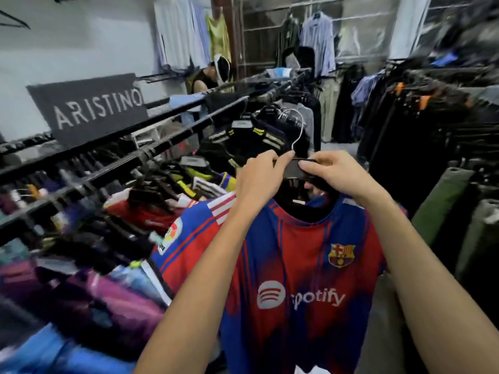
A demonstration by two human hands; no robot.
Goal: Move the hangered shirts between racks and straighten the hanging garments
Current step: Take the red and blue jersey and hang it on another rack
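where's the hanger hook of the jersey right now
In the head view the metal hook rises free above centre, on no rail, just above the left hand and right hand gripping the red-and-blue jersey's hanger.

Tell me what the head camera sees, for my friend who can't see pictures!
Two bare hands, the left hand and the right hand, hold up a black hanger carrying a red and blue football shirt. To the left runs a black rack crowded with colourful shirts, under a sign reading ARISTINO.

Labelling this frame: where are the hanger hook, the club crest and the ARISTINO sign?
hanger hook (pixel 299 125), head view, upper curve of wire.
club crest (pixel 341 255), head view, badge centre.
ARISTINO sign (pixel 97 110), head view, middle letters.
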